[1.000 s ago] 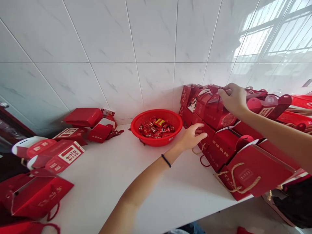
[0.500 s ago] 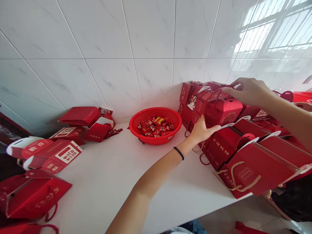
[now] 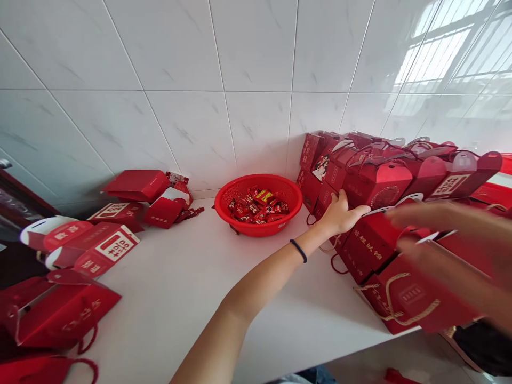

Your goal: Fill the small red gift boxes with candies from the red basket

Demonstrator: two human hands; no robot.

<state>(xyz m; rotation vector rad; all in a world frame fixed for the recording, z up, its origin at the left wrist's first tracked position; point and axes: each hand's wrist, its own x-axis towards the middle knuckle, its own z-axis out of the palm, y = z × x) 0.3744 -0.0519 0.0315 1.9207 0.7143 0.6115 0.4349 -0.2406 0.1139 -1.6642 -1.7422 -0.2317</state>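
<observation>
My left hand, with a dark band at the wrist, rests against the stacked red gift boxes on the right, thumb and fingers spread. Beside its thumb is a red box with gold lettering. Further right my right hand is blurred by motion, thumb and fingers apart, above open-topped red boxes. Nothing shows between its fingers. Behind the hands, a closed red box with a cord handle sits in the upper row. In front, a red gift bag with a gold rope handle leans at the table's edge.
A red plastic basket of red-wrapped sweets stands near the tiled wall. More red boxes lie along the left side of the white table. The floor shows beyond the table edge at lower right.
My right hand has come down and toward the front from the cord handles of the upper boxes. My left hand stays against the stack. The view has shifted slightly.
</observation>
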